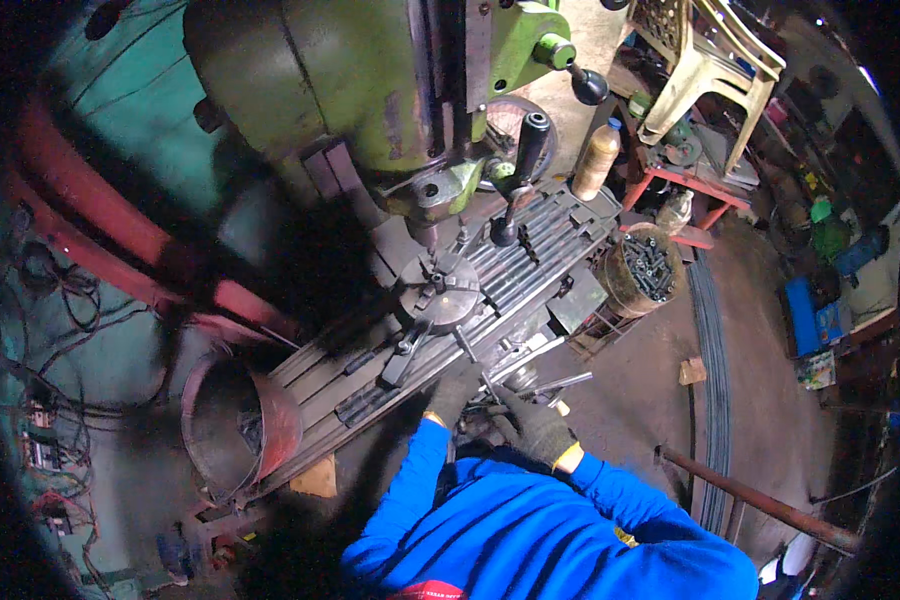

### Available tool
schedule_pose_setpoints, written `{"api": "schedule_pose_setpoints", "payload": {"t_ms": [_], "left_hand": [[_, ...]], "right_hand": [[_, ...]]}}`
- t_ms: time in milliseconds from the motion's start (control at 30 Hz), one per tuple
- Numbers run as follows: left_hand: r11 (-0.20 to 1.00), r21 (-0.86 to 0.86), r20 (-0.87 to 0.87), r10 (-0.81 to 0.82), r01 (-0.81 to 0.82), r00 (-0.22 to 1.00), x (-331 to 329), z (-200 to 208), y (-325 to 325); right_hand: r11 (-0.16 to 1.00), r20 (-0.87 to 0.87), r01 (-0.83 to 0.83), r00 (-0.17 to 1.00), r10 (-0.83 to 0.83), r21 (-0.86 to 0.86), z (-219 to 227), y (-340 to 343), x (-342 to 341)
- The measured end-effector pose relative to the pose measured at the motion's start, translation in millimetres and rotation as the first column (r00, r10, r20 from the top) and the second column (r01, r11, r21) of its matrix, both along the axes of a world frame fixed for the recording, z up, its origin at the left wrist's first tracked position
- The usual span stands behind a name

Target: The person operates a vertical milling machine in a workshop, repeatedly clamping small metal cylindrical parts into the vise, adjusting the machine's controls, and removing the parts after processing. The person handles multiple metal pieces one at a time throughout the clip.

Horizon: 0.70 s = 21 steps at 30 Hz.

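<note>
A round metal chuck (448, 300) lies on the slotted machine table, under the spindle (425, 232) of a green machine. From the chuck's near side a chuck key (466, 346) sticks out toward me. My left hand (456, 393), in a dark grey glove, is closed at the near end of this key. My right hand (540, 430), gloved alike, has its fingers closed at the key's handle from the other side. The fingertips are partly hidden. Beside the chuck, a dark clamp (402, 358) sits on the table.
Black-knobbed levers (535, 150) hang over the table's right part. A bottle (597, 160) stands at its far end. Right of it are a bucket of metal parts (625, 275) and long rods (710, 380) on the floor. A cut drum (280, 425) stands at the left end.
</note>
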<state>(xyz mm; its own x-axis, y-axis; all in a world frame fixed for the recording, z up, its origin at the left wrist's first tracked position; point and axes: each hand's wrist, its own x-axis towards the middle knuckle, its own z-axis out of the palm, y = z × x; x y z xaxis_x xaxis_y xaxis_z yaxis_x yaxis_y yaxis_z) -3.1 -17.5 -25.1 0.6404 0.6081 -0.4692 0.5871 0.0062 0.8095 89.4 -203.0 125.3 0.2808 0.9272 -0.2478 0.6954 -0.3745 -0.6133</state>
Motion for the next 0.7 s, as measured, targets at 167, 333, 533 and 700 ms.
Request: {"api": "schedule_pose_setpoints", "payload": {"t_ms": [167,333,533,700], "left_hand": [[0.950,0.241,0.371,-0.279,0.198,0.886,-8,58,2],[0.838,0.376,0.219,-0.495,0.396,0.841,-17,76,20],[0.913,0.234,0.164,-0.376,0.334,0.912,-18,112,5],[0.921,0.111,0.222,-0.388,0.372,0.894,-11,100,9]], "right_hand": [[0.972,0.150,0.202,0.964,-0.218,0.119,-93,-23,3],[0.974,-0.290,-0.191,0.932,0.219,0.121,-179,-5,-43],[0.929,-0.101,0.130,0.990,-0.101,0.346,-90,-13,-22],[0.937,-0.175,0.349,0.923,-0.344,0.000,-129,-22,-13]]}}
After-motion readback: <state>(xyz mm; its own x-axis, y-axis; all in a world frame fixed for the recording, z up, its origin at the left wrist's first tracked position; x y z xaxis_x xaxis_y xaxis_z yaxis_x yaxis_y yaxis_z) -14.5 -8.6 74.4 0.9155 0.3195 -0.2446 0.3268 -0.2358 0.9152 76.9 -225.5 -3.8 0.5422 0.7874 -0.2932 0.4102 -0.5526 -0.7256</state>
